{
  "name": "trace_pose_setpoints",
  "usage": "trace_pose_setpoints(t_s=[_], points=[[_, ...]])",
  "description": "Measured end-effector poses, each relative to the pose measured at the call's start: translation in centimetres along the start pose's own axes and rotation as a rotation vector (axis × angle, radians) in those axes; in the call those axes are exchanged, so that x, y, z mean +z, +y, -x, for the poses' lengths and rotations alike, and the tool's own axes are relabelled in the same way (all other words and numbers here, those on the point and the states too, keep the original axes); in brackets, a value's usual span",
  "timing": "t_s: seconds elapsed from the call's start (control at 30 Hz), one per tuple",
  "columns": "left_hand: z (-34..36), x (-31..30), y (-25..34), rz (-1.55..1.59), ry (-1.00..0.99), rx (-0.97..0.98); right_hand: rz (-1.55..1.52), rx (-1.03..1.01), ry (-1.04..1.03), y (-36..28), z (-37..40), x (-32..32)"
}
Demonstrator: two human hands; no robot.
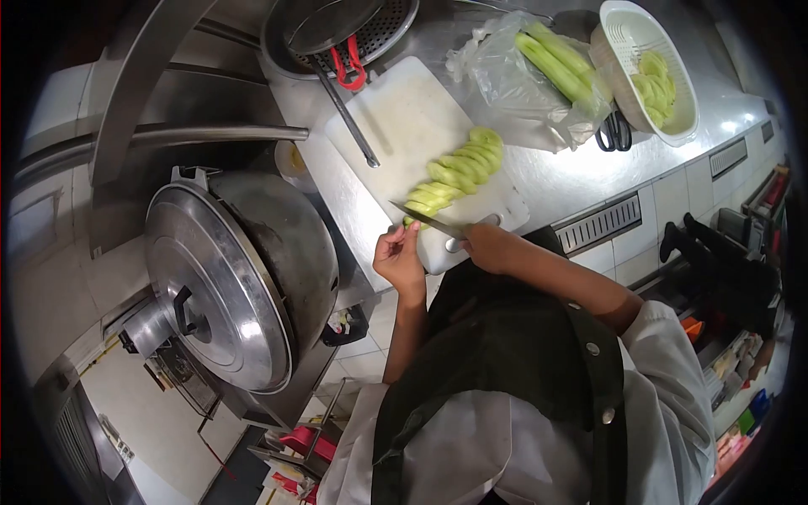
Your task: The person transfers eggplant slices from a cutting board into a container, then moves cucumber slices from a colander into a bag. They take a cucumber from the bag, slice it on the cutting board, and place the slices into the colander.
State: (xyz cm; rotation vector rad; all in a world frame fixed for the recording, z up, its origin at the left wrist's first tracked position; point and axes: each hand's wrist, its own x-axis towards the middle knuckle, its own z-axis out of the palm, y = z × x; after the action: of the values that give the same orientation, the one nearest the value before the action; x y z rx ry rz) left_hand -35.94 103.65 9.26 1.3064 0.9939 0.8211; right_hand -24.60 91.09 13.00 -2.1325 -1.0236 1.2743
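My right hand (pixel 488 247) is wrapped round the handle of a knife (pixel 433 222), whose blade points left across the near end of a white cutting board (pixel 396 109). At the left, my left hand (pixel 399 254) pinches a small end piece of the green vegetable (pixel 409 221) beside the blade. A row of overlapping pale green slices (pixel 454 172) runs from the blade toward the board's right edge.
A plastic bag (pixel 505 71) with long green stalks (pixel 555 67), black-handled scissors (pixel 614 132) and a white basket (pixel 688 105) of slices lie right. A metal ladle (pixel 345 114) crosses the board from a colander (pixel 396 25). A large lidded pot (pixel 219 286) stands left.
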Motion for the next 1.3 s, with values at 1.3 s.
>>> trace_pose_setpoints(t_s=[1.3], points=[[1.2,0.1,0.6,0.000,-0.008,-0.075,0.246,0.096,0.003,-3.3,0.1,-0.2]])
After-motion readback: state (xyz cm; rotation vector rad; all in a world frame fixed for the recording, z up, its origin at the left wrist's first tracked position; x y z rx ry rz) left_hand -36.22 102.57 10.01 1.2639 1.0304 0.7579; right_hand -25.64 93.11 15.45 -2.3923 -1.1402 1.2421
